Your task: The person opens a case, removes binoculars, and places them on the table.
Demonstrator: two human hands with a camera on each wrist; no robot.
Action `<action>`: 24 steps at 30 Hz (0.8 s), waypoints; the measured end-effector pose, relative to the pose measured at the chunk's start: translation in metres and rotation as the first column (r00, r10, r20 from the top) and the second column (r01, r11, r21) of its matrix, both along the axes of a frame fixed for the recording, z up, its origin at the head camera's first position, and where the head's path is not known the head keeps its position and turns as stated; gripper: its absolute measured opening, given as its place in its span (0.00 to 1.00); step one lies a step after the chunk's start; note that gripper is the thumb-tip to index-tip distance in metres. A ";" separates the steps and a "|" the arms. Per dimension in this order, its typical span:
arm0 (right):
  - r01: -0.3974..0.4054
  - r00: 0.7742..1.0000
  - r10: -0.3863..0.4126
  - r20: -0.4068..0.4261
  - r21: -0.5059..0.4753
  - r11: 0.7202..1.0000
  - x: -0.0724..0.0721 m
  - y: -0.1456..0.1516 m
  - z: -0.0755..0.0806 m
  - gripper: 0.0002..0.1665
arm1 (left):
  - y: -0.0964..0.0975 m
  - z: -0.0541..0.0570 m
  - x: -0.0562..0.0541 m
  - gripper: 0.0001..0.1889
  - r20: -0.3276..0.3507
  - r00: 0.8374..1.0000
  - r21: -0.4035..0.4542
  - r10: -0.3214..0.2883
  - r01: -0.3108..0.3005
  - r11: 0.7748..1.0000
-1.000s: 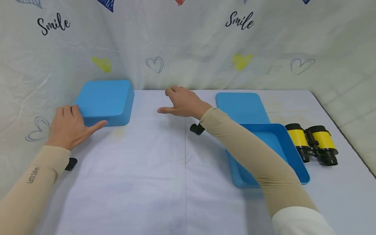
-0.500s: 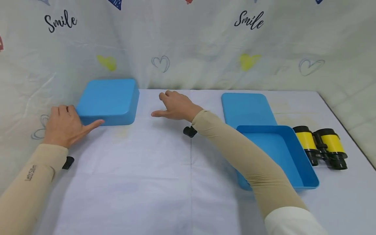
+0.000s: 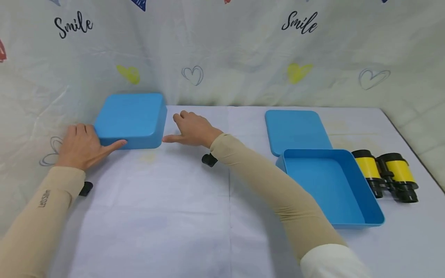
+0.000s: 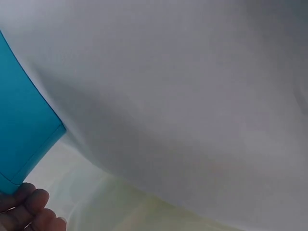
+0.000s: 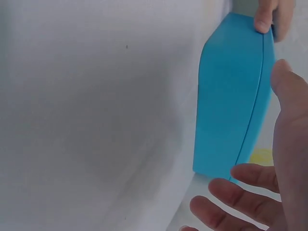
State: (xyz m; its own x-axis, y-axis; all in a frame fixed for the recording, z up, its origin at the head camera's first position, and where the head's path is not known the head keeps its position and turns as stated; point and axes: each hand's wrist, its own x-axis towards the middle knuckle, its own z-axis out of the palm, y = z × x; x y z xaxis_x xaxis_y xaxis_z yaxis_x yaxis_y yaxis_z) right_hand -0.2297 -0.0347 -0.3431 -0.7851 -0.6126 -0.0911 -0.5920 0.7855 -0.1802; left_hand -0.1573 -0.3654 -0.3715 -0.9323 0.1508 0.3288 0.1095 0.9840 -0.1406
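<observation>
From my station I see the lidded blue box [image 3: 130, 117] at the bench's [image 3: 156, 231] far left between both hands, the left hand [image 3: 81, 146] gripping its near-left corner, the right hand [image 3: 192, 129], fingers spread, just off its right side.

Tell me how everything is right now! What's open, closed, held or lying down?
Blue box: closed
Blue tray: open at the top
Blue lid: off, lying flat
Binoculars: lying beside the tray
Left hand: gripping the box's corner
Right hand: fingers spread, holding nothing
</observation>
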 end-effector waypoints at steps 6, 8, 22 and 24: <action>0.006 1.000 -0.006 0.012 -0.004 1.000 0.002 -0.022 -0.005 0.52 | -0.003 0.001 -0.003 0.47 0.110 0.993 0.052 0.043 -0.049 0.997; 0.009 1.000 -0.009 0.026 -0.011 1.000 0.003 -0.028 -0.005 0.53 | -0.004 0.001 -0.004 0.48 0.144 0.988 0.058 0.052 -0.061 0.996; 0.062 0.997 -0.062 0.037 -0.011 0.998 0.000 -0.044 -0.011 0.56 | 0.007 0.000 -0.004 0.45 0.139 0.990 -0.050 -0.008 0.015 0.999; 0.078 0.996 -0.077 0.035 -0.019 0.997 -0.002 -0.044 -0.012 0.56 | 0.008 0.000 -0.003 0.45 0.102 0.994 -0.063 -0.035 0.042 0.997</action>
State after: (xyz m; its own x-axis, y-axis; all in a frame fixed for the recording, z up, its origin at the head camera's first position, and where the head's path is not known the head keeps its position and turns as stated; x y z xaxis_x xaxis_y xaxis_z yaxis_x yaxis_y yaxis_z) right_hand -0.2313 -0.0791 -0.3550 -0.8272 -0.5518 -0.1067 -0.5225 0.8250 -0.2154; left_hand -0.1607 -0.3575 -0.3719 -0.9533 0.2048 0.2220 0.1637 0.9680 -0.1902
